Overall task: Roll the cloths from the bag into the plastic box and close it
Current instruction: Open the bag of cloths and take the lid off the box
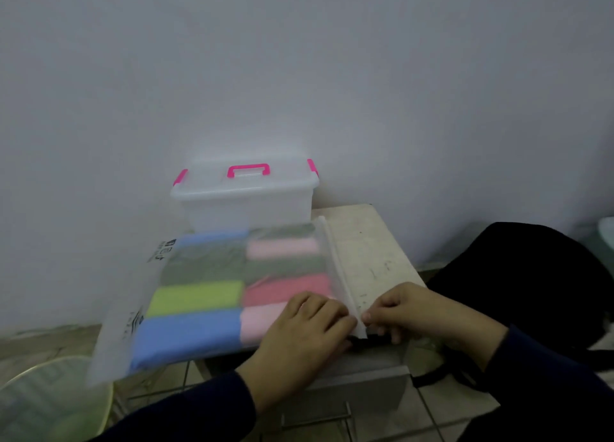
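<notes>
You're opening the bag: left hand and right hand both pinch its zip strip; next, pull it apart.

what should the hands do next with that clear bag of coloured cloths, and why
Probably pull the zip edge apart, starting at the near corner. The left hand and right hand both pinch the white zip strip of the clear plastic bag, whose folded blue, green and pink cloths all lie inside. The clear plastic box with pink latches behind it has its lid on.
</notes>
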